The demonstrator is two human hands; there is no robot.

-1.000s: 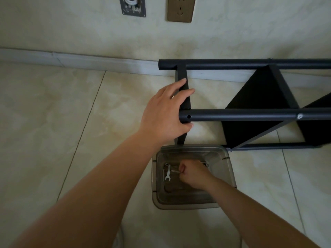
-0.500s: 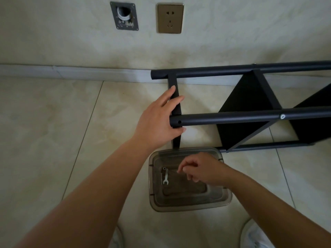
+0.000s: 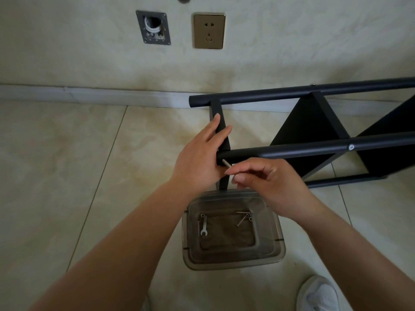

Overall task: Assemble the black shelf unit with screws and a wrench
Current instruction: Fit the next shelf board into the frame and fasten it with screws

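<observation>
We look down at our two hands above the tiled floor (image 3: 67,176). The black shelf unit (image 3: 314,135) lies on its side at about two o'clock, near the wall. Our left hand (image 3: 199,160) rests on the end of the near tube (image 3: 280,151), with straight fingers along the flat crossbar (image 3: 221,129); its grip is relaxed and closes around nothing. Our right hand (image 3: 267,182) pinches a screw (image 3: 226,164) between thumb and fingertips, and the tip of the screw points at the end of the tube. At six o'clock a clear plastic box (image 3: 233,259) stands on the floor. Inside it lie a small wrench (image 3: 204,225) at the left and some more screws (image 3: 244,217) at the right.
</observation>
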